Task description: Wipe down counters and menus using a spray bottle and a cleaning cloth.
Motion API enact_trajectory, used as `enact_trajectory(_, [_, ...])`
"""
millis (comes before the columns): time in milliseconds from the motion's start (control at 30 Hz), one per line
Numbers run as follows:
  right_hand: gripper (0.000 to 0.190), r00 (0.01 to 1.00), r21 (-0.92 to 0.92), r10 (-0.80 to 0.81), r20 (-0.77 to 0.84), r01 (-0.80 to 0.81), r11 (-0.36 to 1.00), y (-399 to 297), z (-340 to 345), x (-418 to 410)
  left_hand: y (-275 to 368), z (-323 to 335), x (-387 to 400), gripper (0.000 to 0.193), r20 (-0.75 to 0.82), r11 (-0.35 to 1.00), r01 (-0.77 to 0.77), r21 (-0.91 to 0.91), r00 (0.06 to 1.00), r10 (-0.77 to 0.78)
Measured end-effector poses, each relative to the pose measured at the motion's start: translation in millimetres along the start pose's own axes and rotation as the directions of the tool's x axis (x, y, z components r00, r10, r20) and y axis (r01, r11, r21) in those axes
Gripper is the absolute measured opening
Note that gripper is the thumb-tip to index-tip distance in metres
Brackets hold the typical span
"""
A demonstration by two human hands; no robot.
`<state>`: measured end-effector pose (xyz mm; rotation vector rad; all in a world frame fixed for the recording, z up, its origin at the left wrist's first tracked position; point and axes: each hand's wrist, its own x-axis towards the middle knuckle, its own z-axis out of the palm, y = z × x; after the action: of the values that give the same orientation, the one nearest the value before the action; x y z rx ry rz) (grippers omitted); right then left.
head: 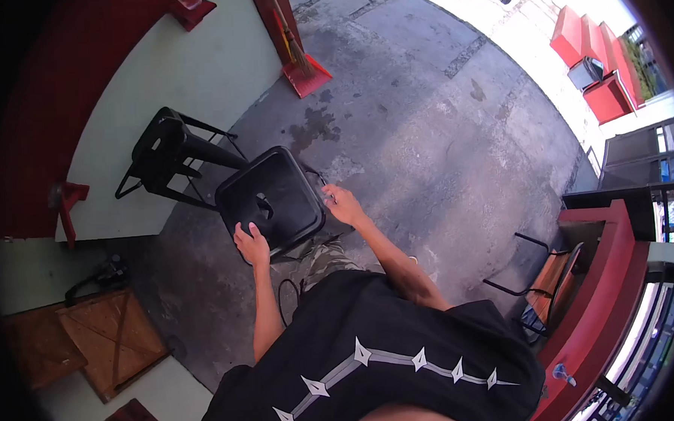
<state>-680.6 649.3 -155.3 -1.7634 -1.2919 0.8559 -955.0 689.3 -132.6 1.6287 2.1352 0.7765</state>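
Note:
A black metal stool (284, 198) stands in front of me, its square seat with a rounded raised rim and a slot in the middle. My left hand (252, 245) is at the near left edge of the seat, fingers apart and overlapping the rim. Beside the right edge of the seat is my right hand (343, 205), its fingers loosely bent and spread; whether the fingertips touch the rim is unclear. Most of this stool's legs are hidden under the seat. A second black metal stool (168, 147), taller-looking, stands just beyond it by the wall.
A straw broom (299, 57) rests with a red dustpan (307, 79) against the wall's end. Wooden crate-like panels (114, 339) are at left. A chair with wooden slats (549, 286) stands by a red ledge (591, 289) at right. The concrete floor (424, 150) has damp stains.

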Motion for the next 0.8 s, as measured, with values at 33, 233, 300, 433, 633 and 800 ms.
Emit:
enact_trajectory(33, [0.025,0.984,0.081,0.113,0.136,-0.125,0.989,5.0,-20.9,-19.5,43.6,6.1,-15.5,0.047,0.038,0.992,-0.126,-0.021,0.991,0.127])
enact_trajectory(233, [0.035,0.956,-0.170,0.294,-0.007,-0.291,0.941,120.3,-83.5,-113.0,297.3,17.7,-201.4,0.034,0.669,0.674,0.104,-0.731,0.302,0.679])
enact_trajectory(300, [0.029,0.637,-0.375,-0.252,-0.728,-0.064,0.925,212.8,-108.8,-143.0,358.0,23.8,-315.4,0.040,0.670,0.737,0.358,-0.573,-0.314,0.673])
enact_trajectory(433, [0.024,0.613,0.041,0.599,-0.515,-0.680,0.732,169.1,-231.0,-221.6,359.4,42.8,-432.7,0.046,0.400,0.923,0.385,-0.024,-0.842,0.362])
enact_trajectory(633, [0.029,0.075,0.216,0.360,-0.930,-0.681,0.700,216.9,-250.5,-370.2,375.7,89.9,-533.5,0.042,0.537,0.990,0.072,-0.123,-0.834,0.128])
enact_trajectory(800, [0.032,0.211,0.431,0.682,-0.701,-0.637,0.640,155.1,-303.4,-438.3,416.3,180.6,-537.1,0.031,0.775,0.929,-0.068,-0.364,-0.576,0.262])
